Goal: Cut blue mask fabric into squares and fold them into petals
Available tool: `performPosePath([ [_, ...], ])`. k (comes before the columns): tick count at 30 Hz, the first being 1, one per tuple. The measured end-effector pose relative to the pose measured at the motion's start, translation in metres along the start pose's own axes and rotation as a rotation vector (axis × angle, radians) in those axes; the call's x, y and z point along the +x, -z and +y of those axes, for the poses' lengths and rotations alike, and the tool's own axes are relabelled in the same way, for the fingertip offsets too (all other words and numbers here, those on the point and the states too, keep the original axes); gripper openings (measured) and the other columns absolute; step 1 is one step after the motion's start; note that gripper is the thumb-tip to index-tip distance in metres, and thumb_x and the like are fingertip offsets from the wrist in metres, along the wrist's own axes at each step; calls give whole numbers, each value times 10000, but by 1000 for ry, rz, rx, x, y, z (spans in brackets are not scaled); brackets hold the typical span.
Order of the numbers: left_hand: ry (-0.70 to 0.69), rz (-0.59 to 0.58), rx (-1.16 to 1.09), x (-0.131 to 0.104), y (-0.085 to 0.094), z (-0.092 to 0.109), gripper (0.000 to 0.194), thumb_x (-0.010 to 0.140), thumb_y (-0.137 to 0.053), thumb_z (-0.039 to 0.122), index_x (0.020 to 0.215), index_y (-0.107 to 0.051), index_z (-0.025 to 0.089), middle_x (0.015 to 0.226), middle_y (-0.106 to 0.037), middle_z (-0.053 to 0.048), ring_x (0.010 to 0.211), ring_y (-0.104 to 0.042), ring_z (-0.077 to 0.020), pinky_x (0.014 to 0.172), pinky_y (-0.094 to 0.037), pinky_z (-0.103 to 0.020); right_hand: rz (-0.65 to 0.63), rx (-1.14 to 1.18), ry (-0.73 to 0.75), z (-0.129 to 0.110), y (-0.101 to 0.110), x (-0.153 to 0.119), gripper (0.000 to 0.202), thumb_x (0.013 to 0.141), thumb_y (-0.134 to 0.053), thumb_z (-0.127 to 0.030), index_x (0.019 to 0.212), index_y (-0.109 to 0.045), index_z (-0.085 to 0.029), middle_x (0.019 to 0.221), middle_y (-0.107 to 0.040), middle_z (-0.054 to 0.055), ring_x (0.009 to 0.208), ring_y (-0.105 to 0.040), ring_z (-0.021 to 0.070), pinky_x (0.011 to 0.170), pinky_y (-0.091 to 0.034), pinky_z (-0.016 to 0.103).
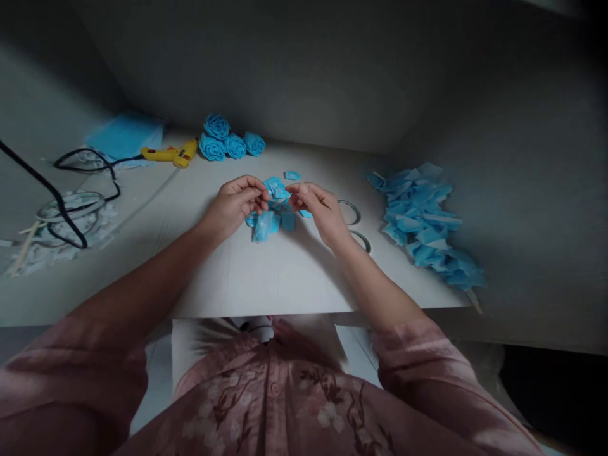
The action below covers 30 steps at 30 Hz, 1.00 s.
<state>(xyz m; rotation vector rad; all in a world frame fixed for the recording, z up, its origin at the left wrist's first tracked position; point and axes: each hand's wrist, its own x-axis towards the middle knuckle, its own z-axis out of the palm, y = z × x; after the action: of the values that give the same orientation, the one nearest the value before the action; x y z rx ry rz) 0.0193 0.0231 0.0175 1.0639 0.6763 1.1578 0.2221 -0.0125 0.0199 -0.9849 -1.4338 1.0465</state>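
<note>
My left hand (241, 201) is raised over the white table, its fingers curled together at the left side of a light-blue piece (276, 187). Facing it from the right, my right hand (316, 206) has thumb and forefinger pinched by the piece's right edge. What either set of fingertips grips is too small to make out. Several blue cut pieces (266, 224) lie on the table under and between my hands. Another small blue piece (292, 175) lies just beyond them.
Several rolled blue flowers (226, 138) stand at the back, beside a yellow glue gun (171, 154) with a black cord. Blue sheets (126, 135) lie at back left. White scraps (71, 228) are at left, ring-shaped items (350, 212) right, and a long blue heap (425, 218) far right.
</note>
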Motion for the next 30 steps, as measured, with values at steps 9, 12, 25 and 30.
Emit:
performPosePath([
  [9,-23,96,-30,5,5,-1,121,779,-573,43,776,-616,155,641,-661,-4,521,-603,-97,523,-468,-206,-155,-537,310,19,6,2,293,961,-573,-209,1188,-759,-221,1161,-777,79,1104,-677,231,1012,-522,419],
  [12,-42,113,-15,7,7,-1,122,784,-563,47,782,-609,160,650,-649,4,524,-591,-92,525,-460,-205,-329,-722,424,13,8,1,374,909,-543,-91,1182,-765,-218,1226,-769,90,1193,-651,261,1086,-465,462],
  [25,-50,121,67,6,7,0,114,797,-575,61,803,-592,174,667,-629,13,545,-571,-87,544,-432,-209,-659,-863,345,0,-6,-7,147,941,-628,-179,835,-726,-207,896,-722,71,933,-599,240,920,-402,404],
  [30,5,-35,34,3,4,-2,64,837,-657,159,895,-680,151,712,-696,-17,621,-658,-127,618,-501,-235,-413,-210,73,-5,6,-2,255,906,-734,-466,840,-681,-225,913,-724,35,858,-633,184,865,-502,352],
])
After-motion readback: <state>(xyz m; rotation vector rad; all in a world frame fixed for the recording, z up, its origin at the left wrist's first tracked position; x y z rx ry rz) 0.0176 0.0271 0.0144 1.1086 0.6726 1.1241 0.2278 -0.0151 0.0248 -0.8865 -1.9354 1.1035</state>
